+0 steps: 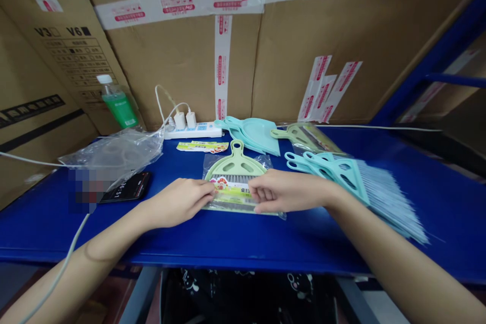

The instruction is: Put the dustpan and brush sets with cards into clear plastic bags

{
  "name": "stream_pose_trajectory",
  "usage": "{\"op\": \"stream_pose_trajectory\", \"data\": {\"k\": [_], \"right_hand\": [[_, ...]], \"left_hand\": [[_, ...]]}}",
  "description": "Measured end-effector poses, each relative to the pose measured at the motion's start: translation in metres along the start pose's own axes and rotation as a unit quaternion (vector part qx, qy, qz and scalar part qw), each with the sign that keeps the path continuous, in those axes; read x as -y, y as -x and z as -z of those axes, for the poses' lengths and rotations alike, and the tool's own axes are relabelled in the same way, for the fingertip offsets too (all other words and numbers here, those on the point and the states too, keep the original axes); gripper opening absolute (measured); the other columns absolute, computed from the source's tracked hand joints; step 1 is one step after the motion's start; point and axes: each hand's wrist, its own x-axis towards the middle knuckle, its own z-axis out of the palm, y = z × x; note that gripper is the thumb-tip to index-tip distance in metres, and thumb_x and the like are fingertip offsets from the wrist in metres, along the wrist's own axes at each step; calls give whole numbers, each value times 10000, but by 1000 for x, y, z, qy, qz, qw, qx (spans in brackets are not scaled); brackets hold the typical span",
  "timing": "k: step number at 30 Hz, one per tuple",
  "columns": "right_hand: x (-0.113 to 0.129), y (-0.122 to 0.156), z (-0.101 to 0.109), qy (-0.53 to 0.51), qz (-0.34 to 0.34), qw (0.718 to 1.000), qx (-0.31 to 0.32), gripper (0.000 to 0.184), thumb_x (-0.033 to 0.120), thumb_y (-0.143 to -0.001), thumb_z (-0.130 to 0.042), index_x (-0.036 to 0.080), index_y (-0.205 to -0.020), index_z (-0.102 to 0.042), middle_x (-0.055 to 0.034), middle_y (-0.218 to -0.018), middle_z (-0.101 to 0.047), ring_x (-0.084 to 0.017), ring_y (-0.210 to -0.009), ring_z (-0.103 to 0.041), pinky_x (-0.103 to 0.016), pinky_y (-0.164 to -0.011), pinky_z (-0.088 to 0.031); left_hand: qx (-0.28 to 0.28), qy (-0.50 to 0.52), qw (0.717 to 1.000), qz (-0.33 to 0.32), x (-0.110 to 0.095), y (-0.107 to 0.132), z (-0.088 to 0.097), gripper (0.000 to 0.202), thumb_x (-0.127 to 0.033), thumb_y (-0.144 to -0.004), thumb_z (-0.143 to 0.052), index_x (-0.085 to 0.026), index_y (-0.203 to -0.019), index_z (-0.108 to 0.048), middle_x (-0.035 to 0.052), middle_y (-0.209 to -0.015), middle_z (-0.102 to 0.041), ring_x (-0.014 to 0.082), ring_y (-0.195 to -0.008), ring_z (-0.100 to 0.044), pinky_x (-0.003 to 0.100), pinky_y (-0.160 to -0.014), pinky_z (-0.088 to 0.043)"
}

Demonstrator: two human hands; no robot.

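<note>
A pale green dustpan and brush set [237,150] lies in a clear plastic bag on the blue table, its handle pointing away from me. A printed card label [235,190] runs across the grey bristles. My left hand [184,201] has its fingers closed on the left edge of the bag, by the label's end. With fingers curled, my right hand [275,191] grips the right side, covering that end of the label. To the right lie several light blue brushes [347,177] with pale bristles. Behind the set are stacked light blue dustpans [261,134].
Another bagged green set [301,135] lies at the back right. Loose card labels [203,147] sit before a white power strip [207,130]. At left are clear plastic bags [114,149], a dark device with a lit clock [132,186], a green bottle [120,105] and a white cable [72,248].
</note>
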Motion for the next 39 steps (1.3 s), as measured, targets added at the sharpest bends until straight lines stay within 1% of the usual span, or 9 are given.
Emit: {"op": "stream_pose_trajectory", "data": {"k": [8,13,17,20,25,29,33,36,39], "right_hand": [[-2,-2,-2,28,16,999,-39,179,98,-774,-538,191,-649,-451,70,-536,-484,-78,-494,-438,-217,-532,-332],[-2,-3,-2,82,-28,993,-75,204,40,-738,-514,196,-628,-442,79,-506,-432,-85,-486,-386,-237,-560,-311],[-3,-5,-3,97,-47,992,-71,201,28,-721,-513,191,-625,-449,67,-530,-456,-87,-505,-396,-238,-571,-311],[-5,-6,-4,110,-46,990,-81,180,43,-722,-524,187,-628,-470,50,-570,-493,-92,-536,-417,-240,-581,-316],[-6,-7,-3,112,-53,988,-90,169,52,-730,-551,182,-640,-491,40,-605,-513,-93,-559,-428,-239,-584,-317],[-5,-7,-2,76,-63,992,-75,186,55,-739,-563,186,-640,-474,55,-570,-487,-90,-545,-431,-235,-585,-327],[-6,-5,-2,59,-47,995,-66,177,26,-722,-530,191,-682,-479,49,-594,-514,-100,-566,-470,-241,-610,-353],[-7,-3,-1,91,-23,993,-70,229,-30,-689,-472,198,-692,-457,22,-666,-561,-124,-651,-501,-254,-669,-372],[-7,-1,-1,115,-22,991,-71,263,-56,-661,-439,205,-684,-424,-7,-734,-595,-151,-750,-516,-264,-707,-375]], "left_hand": [[5,-16,1000,18,-1,-1,-1,255,-194,-930,-332,-165,-896,-584,32,-854,-666,157,-699,-612,259,-619,-436],[5,-31,999,24,-1,-1,-3,258,-209,-944,-319,-166,-895,-569,32,-827,-660,163,-690,-620,267,-624,-449],[6,-73,997,26,-1,-1,-7,236,-209,-945,-318,-165,-929,-549,34,-843,-652,171,-651,-621,280,-586,-451],[-9,-93,996,12,0,-1,-8,207,-191,-928,-341,-173,-940,-546,30,-884,-646,160,-672,-623,263,-581,-453],[-47,-91,995,16,1,-1,-9,209,-204,-923,-330,-173,-899,-535,27,-856,-634,141,-699,-612,242,-596,-463],[-67,-77,995,23,2,-1,-11,160,-158,-889,-368,-178,-936,-519,36,-907,-637,164,-788,-618,271,-657,-488],[-63,-72,995,42,2,-2,-12,157,-144,-872,-395,-183,-961,-518,48,-957,-620,186,-874,-605,300,-692,-500],[-55,-91,993,60,2,-2,-11,176,-152,-867,-401,-190,-979,-531,51,-944,-598,187,-864,-595,301,-675,-502],[-48,-100,991,69,2,-2,-11,183,-155,-866,-399,-191,-974,-543,47,-912,-594,188,-838,-598,300,-661,-505]]}}
